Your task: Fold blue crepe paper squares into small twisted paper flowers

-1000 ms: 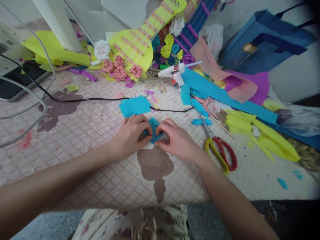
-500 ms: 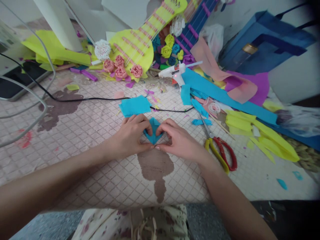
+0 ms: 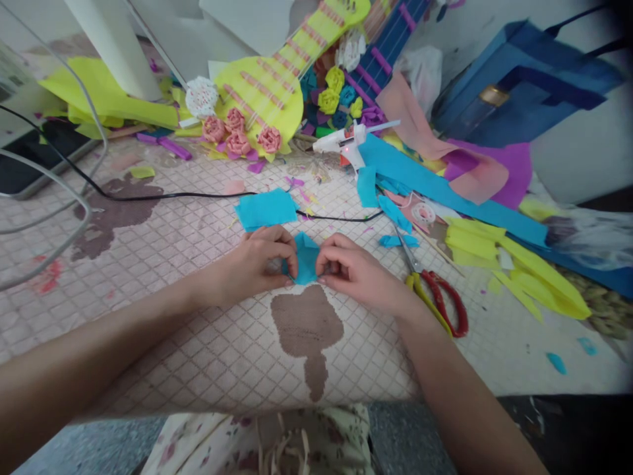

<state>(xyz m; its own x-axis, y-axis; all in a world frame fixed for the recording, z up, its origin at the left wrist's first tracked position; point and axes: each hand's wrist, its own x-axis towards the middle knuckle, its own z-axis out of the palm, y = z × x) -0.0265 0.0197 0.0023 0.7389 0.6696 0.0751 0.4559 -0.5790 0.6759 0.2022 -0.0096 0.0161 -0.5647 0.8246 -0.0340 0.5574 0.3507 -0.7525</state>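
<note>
Between my hands, low over the patterned cloth (image 3: 237, 349), is a small folded piece of blue crepe paper (image 3: 307, 258). My left hand (image 3: 264, 258) pinches its left edge between thumb and fingers. On the opposite edge, the thumb and curled fingers of my right hand (image 3: 351, 269) grip it too. The paper's top corner points away from me, and its sides are partly hidden by my fingertips. Just beyond my left hand lies a stack of blue paper pieces (image 3: 267, 208). Scissors (image 3: 430, 290) with red and yellow handles rest right of my right hand.
A white glue gun (image 3: 343, 144) stands behind, near a yellow paper guitar (image 3: 267, 92) with pink paper roses (image 3: 237, 132). A black cord (image 3: 188, 196) crosses the table. Yellow paper strips (image 3: 519, 264) lie at right, below a blue bag (image 3: 519, 86).
My fingertips have moved slightly apart, from meeting at the blue paper's near corner to its two side edges. The paper now shows a wider, flatter face and a blunter near end.
</note>
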